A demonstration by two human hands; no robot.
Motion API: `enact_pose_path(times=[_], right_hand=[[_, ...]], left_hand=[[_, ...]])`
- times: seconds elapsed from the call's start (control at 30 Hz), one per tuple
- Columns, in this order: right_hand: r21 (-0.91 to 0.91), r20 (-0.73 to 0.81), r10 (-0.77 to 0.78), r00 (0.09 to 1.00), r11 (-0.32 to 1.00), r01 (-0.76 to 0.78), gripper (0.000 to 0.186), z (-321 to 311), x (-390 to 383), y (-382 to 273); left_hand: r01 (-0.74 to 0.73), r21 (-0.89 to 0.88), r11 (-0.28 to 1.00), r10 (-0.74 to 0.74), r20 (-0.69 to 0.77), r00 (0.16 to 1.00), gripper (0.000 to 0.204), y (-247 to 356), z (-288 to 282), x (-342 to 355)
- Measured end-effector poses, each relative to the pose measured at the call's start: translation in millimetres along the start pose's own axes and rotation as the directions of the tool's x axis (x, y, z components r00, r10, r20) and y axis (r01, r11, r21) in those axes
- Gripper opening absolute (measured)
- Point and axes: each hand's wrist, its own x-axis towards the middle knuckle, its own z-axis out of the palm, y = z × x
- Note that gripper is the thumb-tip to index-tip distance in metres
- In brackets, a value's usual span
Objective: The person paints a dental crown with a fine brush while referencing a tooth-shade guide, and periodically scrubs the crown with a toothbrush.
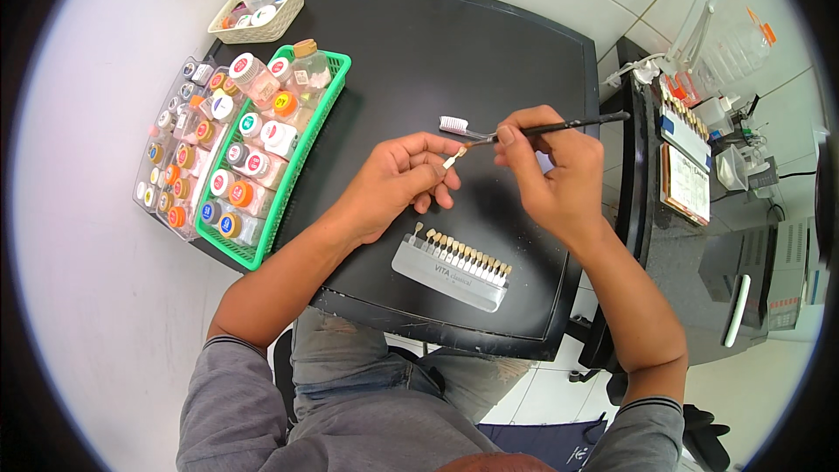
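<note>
My left hand (384,182) is closed, pinching a small white shade tab (450,161) with a tooth-shaped tip between thumb and fingers. In my right hand (564,177) is a slim dark-handled brush (577,125), gripped like a pen. Its tip meets or nearly meets the tab's tooth end. A toothbrush (454,126) with white bristles shows just beyond the fingertips; its handle runs behind my right hand, so I cannot tell whether it lies on the table. Below my hands lies a grey dental shade guide (448,273) with a row of tooth-coloured tabs.
On the left, a green basket (336,92) and a clear tray (144,177) hold several capped powder jars. Behind them stands a cream basket (262,32) of small containers. To the right, a side counter carries another shade guide (684,142), a notebook (686,185) and a plastic bottle (734,51).
</note>
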Motion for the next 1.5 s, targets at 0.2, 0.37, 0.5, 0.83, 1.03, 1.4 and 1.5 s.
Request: enact_pose_path(times=[0.2, 0.37, 0.5, 0.83, 1.03, 1.4, 1.5], right_hand=[[-0.056, 0.031, 0.017, 0.999, 0.998, -0.015, 0.009, 0, -2, 3], [0.018, 0.054, -0.032, 0.998, 0.999, 0.031, 0.008, 4, -5, 0], [-0.004, -0.016, -0.031, 0.999, 1.0, 0.031, 0.007, 4, -2, 0], [-0.038, 0.024, -0.03, 0.999, 0.999, 0.031, 0.007, 1, -2, -4], [-0.043, 0.023, -0.095, 0.995, 0.994, 0.096, 0.006, 4, -3, -4], [-0.045, -0.004, -0.069, 0.998, 0.997, 0.069, 0.005, 3, -1, -2], [-0.042, 0.001, -0.099, 0.995, 0.994, 0.099, 0.006, 1, -2, -4]], left_hand=[[-0.072, 0.237, 0.969, 0.081, -0.028, 0.996, 0.034, -3, 6, -4], [-0.141, 0.36, 0.922, 0.155, -0.011, 0.988, 0.033, -2, 11, -8], [-0.15, 0.378, 0.914, 0.171, -0.023, 0.985, 0.034, -3, 10, -8], [-0.11, 0.374, 0.921, 0.13, -0.028, 0.991, 0.035, 2, 13, -9], [-0.11, 0.371, 0.922, 0.132, -0.033, 0.991, 0.034, 0, 13, -9], [-0.13, 0.374, 0.918, 0.156, -0.04, 0.987, 0.034, -2, 12, -8], [-0.136, 0.367, 0.92, 0.159, -0.035, 0.987, 0.034, -1, 14, -6]])
